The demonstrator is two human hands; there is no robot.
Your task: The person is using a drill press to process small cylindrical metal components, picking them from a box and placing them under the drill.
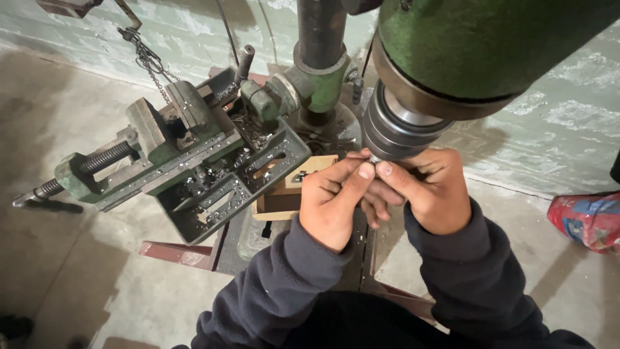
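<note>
Nearest the camera, two dark fleece sleeves rise toward the hands, which meet under the drill chuck of a green pillar drill. The left hand curls up from below, its thumb pressed to the chuck's lower edge; the right hand mirrors it, thumb tip touching the same spot. The fingers of both hands are drawn in narrow and interlaced beneath the chuck, seemingly pinching a small metal part at its mouth, though what they hold is hidden behind the thumbs and I cannot tell its shape. The chuck hangs directly above the hands, under the green drill head. Just beyond the left hand, a small open cardboard box sits on the machine's base, with a few dark small parts inside. Further left stands the green machine vise on the slotted drill table, both littered with metal swarf. Behind rise the column, a hanging chain and the pale wall; a red bag lies on the concrete floor at right. The risk, as I judge it: bare fingers lie right at a rotating part, so any unintended start would catch them, and the loose cuffs sit near enough to snag; a small piece slipping from the pinch would drop into the swarf or the base below.
</note>
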